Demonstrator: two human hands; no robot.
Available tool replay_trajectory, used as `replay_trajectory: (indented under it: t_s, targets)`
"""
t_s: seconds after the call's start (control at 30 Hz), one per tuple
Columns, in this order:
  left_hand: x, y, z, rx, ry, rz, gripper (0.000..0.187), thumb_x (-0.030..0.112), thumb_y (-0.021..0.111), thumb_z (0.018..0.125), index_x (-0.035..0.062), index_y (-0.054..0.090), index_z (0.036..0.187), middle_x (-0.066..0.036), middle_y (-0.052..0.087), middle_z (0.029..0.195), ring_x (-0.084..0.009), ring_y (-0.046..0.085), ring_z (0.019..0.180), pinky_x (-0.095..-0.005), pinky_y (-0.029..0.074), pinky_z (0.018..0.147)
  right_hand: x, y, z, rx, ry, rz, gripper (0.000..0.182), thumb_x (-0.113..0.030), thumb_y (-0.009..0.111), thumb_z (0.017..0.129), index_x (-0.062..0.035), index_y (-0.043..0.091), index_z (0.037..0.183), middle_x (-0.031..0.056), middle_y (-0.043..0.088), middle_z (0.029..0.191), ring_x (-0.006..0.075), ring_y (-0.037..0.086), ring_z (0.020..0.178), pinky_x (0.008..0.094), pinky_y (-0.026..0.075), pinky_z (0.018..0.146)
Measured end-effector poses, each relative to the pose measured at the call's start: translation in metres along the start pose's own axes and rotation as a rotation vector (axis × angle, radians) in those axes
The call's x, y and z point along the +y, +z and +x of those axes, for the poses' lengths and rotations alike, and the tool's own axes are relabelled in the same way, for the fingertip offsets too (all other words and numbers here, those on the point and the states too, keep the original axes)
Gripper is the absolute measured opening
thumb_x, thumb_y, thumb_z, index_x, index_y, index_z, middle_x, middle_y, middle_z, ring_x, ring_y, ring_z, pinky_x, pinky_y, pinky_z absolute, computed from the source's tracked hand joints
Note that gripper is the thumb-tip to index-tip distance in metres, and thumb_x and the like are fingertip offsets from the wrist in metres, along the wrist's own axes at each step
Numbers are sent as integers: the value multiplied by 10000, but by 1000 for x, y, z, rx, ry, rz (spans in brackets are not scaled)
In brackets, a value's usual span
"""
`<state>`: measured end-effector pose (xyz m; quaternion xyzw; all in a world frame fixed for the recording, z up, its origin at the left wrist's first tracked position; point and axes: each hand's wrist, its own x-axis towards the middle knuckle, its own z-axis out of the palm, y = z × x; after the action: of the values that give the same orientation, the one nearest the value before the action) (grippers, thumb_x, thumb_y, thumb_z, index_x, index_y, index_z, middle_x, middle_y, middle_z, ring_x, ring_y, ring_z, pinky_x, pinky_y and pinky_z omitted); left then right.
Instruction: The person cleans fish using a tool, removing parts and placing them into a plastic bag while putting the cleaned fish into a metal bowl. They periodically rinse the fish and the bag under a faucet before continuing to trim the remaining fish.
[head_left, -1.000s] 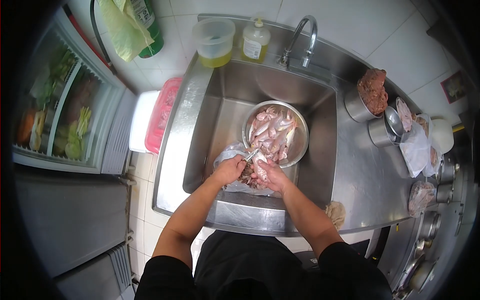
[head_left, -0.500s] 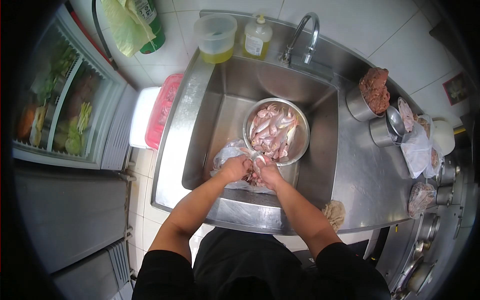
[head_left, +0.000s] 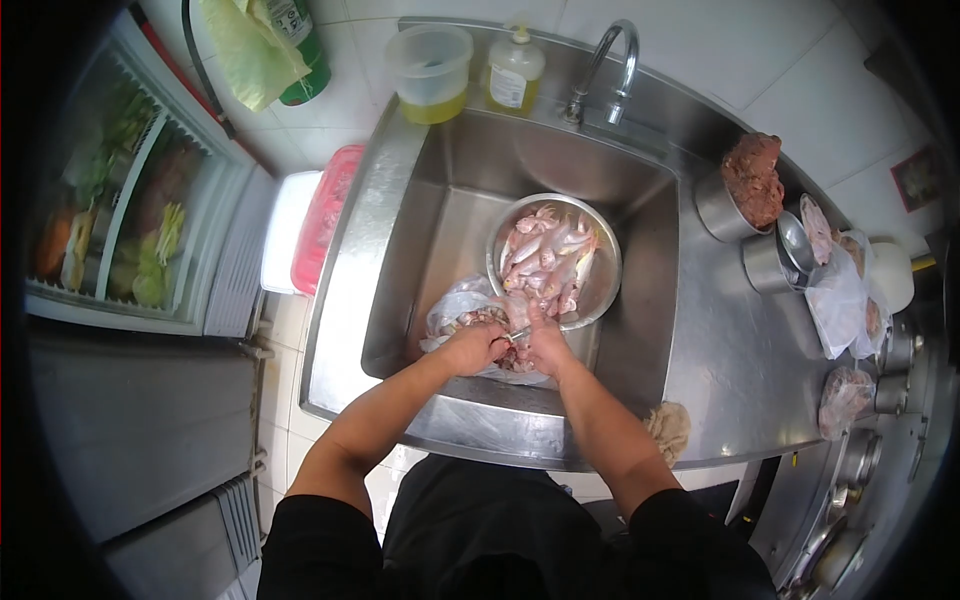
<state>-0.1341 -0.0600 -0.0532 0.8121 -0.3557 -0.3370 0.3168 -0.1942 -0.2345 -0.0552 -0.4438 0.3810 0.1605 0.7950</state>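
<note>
Over the near side of the sink, my right hand [head_left: 548, 345] is closed round a small pinkish fish [head_left: 517, 308], thumb pointing up along it. My left hand [head_left: 476, 349] is close beside it with fingers pinched together at the fish's near end; what they grip is too small to make out. Beneath both hands lies an open clear plastic bag [head_left: 447, 308] with reddish fish scraps in it. Just beyond the hands, a round metal bowl [head_left: 611, 278] holds several small pink-silver fish [head_left: 545, 255].
The bowl and bag sit inside a steel sink [head_left: 425, 225] with a curved faucet [head_left: 628, 65] behind. A plastic tub [head_left: 430, 65] and soap bottle [head_left: 512, 80] stand at the back rim. Metal pots [head_left: 722, 212] and bagged food [head_left: 838, 300] are on the right; a cloth [head_left: 668, 432] lies at front.
My hands have moved slightly apart, the right one turning so its thumb points up. The fish between them has shifted, and more scraps in the bag show.
</note>
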Motion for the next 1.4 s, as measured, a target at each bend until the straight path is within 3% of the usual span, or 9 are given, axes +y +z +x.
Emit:
replay_trajectory:
  t_s: [0.27, 0.37, 0.57, 0.67, 0.8, 0.9, 1.0, 1.23, 1.4]
  targets:
    - [-27, -22, 23, 123, -372, -26, 319, 291, 528, 948, 113, 553, 1212, -214, 651, 1081, -391, 596, 1052, -454, 464, 886, 4, -17, 6, -99, 35, -24, 365, -391, 365, 1034, -113, 495, 1232, 61, 605, 890, 155, 557, 611, 289, 387, 438]
    - [-15, -14, 13, 143, -105, -112, 282, 253, 535, 948, 103, 573, 1185, -207, 651, 1085, -382, 598, 1052, -447, 462, 893, 3, -22, 5, -109, 55, -26, 352, -365, 348, 1042, -111, 483, 1243, 62, 609, 901, 156, 562, 626, 283, 381, 432]
    - [-22, -18, 20, 82, -228, -144, 271, 248, 568, 927, 108, 602, 1157, -180, 646, 1066, -365, 620, 957, -429, 480, 856, 3, -21, 8, -74, 80, 30, 325, -352, 337, 1044, -105, 496, 1183, 73, 615, 907, 157, 557, 604, 267, 361, 407]
    - [-27, 2, 15, 38, 146, 37, 255, 220, 590, 908, 102, 608, 1133, -170, 619, 1089, -366, 595, 994, -425, 469, 875, 1, -19, 10, -15, 89, 37, 312, -340, 341, 1042, -105, 508, 1158, 76, 618, 891, 160, 557, 581, 271, 367, 399]
    - [-11, -13, 16, 26, -163, 51, 227, 180, 612, 891, 124, 614, 1111, -173, 589, 1121, -366, 548, 1088, -429, 443, 922, 2, -24, 13, 26, 81, 30, 310, -331, 356, 1033, -97, 528, 1141, 70, 618, 863, 162, 565, 567, 272, 386, 402]
    - [-44, 17, 18, 41, 159, 104, 236, 283, 574, 918, 183, 598, 1130, -143, 599, 1133, -367, 567, 1090, -468, 450, 917, 6, -26, 15, 53, 37, -20, 319, -345, 368, 1029, -101, 535, 1144, 65, 631, 876, 162, 592, 593, 268, 397, 407]
    - [-26, -7, 24, 31, -207, 64, 220, 291, 571, 920, 180, 602, 1108, -136, 589, 1155, -356, 566, 1101, -476, 449, 922, 8, -34, 24, 8, 101, -77, 313, -358, 383, 1025, -123, 548, 1150, 63, 646, 897, 167, 620, 626, 272, 411, 414]
    - [-30, -1, 17, 58, 40, -28, 242, 245, 606, 884, 144, 605, 1104, -158, 596, 1141, -392, 558, 1070, -484, 451, 911, 12, -34, 23, 72, 47, -33, 337, -365, 421, 1010, -104, 555, 1175, 72, 659, 942, 200, 650, 676, 299, 459, 454]
    - [-54, 24, 23, 168, 532, 128, 357, 98, 564, 880, 79, 552, 1237, -159, 547, 1251, -316, 533, 1156, -407, 429, 977, 23, -44, 32, 38, -2, 121, 385, -358, 460, 987, -38, 541, 1183, 151, 640, 974, 303, 657, 801, 420, 556, 625]
